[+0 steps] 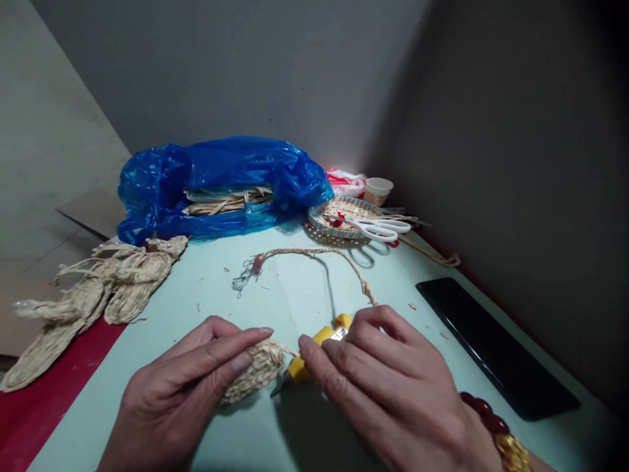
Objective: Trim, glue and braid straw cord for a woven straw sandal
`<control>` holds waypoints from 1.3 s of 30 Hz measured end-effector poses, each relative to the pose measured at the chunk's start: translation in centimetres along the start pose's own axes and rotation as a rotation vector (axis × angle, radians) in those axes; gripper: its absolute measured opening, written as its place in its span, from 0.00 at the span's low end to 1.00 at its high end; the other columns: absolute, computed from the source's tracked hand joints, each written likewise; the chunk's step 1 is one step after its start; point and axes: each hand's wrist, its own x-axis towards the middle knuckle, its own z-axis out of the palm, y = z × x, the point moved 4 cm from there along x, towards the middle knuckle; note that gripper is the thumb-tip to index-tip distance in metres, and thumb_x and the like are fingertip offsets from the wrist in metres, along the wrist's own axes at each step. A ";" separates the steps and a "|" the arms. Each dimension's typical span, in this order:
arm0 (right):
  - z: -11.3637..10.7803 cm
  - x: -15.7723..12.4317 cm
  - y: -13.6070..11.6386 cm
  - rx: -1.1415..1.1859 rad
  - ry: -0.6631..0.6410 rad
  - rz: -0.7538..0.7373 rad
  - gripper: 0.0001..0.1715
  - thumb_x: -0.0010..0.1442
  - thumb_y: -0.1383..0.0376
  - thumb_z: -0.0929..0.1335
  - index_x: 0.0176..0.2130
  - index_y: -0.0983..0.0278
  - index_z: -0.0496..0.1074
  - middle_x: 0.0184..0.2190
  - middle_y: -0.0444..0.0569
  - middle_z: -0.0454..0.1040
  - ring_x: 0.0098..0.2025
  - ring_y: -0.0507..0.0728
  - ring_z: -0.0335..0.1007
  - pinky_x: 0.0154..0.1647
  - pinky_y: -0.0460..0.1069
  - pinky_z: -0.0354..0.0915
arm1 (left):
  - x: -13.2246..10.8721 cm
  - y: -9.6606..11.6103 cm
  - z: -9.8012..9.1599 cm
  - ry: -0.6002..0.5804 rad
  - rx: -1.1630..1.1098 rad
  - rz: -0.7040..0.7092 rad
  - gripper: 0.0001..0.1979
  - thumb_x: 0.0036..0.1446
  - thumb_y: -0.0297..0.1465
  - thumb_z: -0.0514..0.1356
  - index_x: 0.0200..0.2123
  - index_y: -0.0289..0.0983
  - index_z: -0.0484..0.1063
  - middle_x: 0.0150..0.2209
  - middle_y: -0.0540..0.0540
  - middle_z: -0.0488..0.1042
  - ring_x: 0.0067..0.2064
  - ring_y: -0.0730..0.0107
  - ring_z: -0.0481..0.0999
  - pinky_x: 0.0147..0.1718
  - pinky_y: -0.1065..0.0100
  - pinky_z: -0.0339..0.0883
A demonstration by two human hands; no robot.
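My left hand [189, 383] lies over a small woven straw piece [253, 372] and pins it to the pale green table [295, 288], fingers pressed on it. My right hand [388, 380] grips a yellow-handled tool [314, 357] whose dark tip points at the straw piece. A braided straw cord [319, 255] runs from under my right hand in an arc across the table and ends in a frayed tip with a red bit.
Several woven straw shoes [93, 295] lie at the left edge. A blue plastic bag [221, 183] with straw strips sits at the back. White scissors [383, 228] rest on a woven tray [324, 219] beside a paper cup [378, 190]. A black phone [491, 341] lies at right.
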 end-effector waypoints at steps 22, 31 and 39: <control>2.0 0.0 -2.2 -0.197 0.117 0.054 0.14 0.63 0.77 0.63 0.44 0.81 0.75 0.25 0.53 0.77 0.25 0.55 0.68 0.22 0.50 0.65 | -0.2 1.3 0.5 0.293 -0.057 -0.374 0.06 0.46 0.40 0.68 0.31 0.53 0.83 0.38 0.58 0.83 0.41 0.73 0.79 0.39 0.86 0.67; 3.5 -0.2 -2.3 -0.141 0.142 0.106 0.19 0.63 0.77 0.60 0.48 0.83 0.72 0.33 0.60 0.79 0.30 0.59 0.70 0.28 0.53 0.72 | -0.5 1.2 1.8 0.334 -0.435 -0.556 0.11 0.44 0.36 0.72 0.33 0.43 0.81 0.30 0.54 0.84 0.30 0.74 0.80 0.29 0.85 0.71; 3.9 0.2 -2.3 -0.043 0.123 0.153 0.22 0.64 0.77 0.55 0.48 0.83 0.72 0.38 0.63 0.79 0.33 0.61 0.69 0.32 0.56 0.75 | -0.6 0.7 2.5 0.234 -0.767 -0.502 0.11 0.45 0.32 0.71 0.34 0.40 0.77 0.28 0.54 0.80 0.30 0.74 0.78 0.33 0.80 0.73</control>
